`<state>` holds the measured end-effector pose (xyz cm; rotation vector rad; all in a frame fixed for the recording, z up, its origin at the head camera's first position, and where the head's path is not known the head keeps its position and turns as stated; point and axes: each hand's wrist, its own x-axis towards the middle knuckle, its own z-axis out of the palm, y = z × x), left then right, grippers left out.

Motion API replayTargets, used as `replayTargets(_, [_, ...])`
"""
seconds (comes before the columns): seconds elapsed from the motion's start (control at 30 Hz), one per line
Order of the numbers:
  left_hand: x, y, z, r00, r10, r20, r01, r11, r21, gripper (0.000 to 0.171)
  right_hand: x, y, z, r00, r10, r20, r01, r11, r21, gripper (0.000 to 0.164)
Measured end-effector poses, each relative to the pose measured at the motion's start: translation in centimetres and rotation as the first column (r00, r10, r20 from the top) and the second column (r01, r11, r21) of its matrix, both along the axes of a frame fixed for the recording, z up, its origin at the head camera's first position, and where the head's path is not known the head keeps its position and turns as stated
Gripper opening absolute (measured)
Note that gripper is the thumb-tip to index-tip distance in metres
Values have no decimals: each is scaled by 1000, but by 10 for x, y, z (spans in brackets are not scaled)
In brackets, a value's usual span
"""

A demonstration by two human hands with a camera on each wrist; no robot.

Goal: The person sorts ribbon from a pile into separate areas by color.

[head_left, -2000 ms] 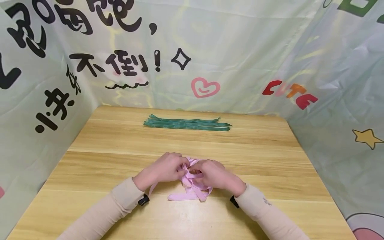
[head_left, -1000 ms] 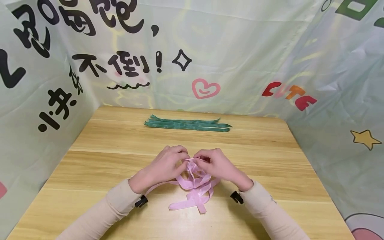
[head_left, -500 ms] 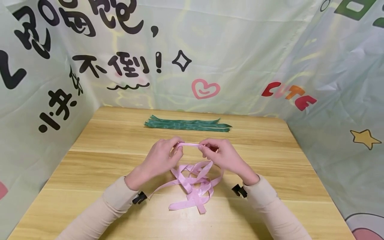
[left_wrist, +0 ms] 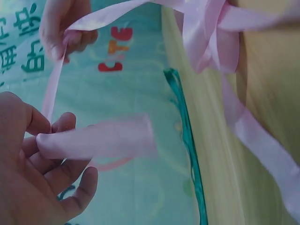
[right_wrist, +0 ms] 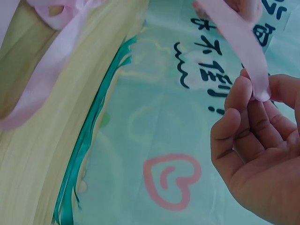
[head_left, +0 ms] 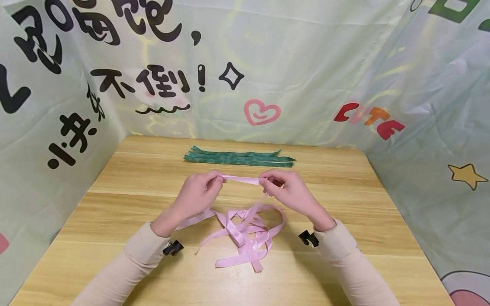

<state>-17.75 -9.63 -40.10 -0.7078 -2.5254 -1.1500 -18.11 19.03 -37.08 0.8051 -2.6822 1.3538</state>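
Note:
A short span of pink ribbon [head_left: 242,179] is stretched between the two hands above the table. The left hand [head_left: 199,192] pinches it between thumb and forefinger; in the left wrist view a free ribbon tail [left_wrist: 101,138], slightly blurred, sticks out past those fingers. At the other end the right hand [head_left: 291,193] pinches the ribbon with thumb and fingertips, its other fingers loosely bent in the right wrist view. From the right hand the ribbon runs down to a loose, looped pile of pink ribbon [head_left: 250,246] on the table between the forearms.
Several green ribbon strips [head_left: 239,157] lie side by side near the back edge of the wooden table [head_left: 115,212]. Printed cloth [head_left: 314,68] hangs behind and along both sides. A black clip-like piece [head_left: 173,247] is at the left wrist, with another [head_left: 308,239] at the right.
Both hands have risen from the pink pile, moved toward the back and drawn apart, pulling a length of ribbon straight between them. The pile has spread looser; the green strips have stayed put.

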Motion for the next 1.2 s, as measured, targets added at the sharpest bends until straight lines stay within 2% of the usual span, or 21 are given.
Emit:
replayTargets(0.13, [-4, -9, 2, 995, 26, 96, -31, 998, 54, 24, -4, 7, 0, 999, -22, -33, 23, 999, 22, 11])
replayTargets(0.3, [-9, -19, 1, 985, 36, 171, -54, 993, 105, 29, -7, 14, 0, 998, -29, -56, 33, 996, 79, 12])
replayTargets(0.47, [-14, -30, -2, 980, 62, 191, -87, 988, 128, 30, -10, 20, 1, 998, -33, -52, 39, 993, 114, 13])
replayTargets(0.7, [-22, -47, -3, 962, 118, 245, -160, 974, 159, 30, -16, 30, 2, 999, -41, -27, 43, 994, 102, 11])
replayTargets(0.97, [-32, -68, -11, 946, 190, 264, -231, 964, 134, 31, -23, 39, -3, 997, -63, -42, 69, 985, 158, 14])
replayTargets(1.2, [-38, -87, -23, 922, 263, 286, -300, 949, 95, 34, -30, 51, -10, 994, -112, 7, 108, 970, 219, 17])
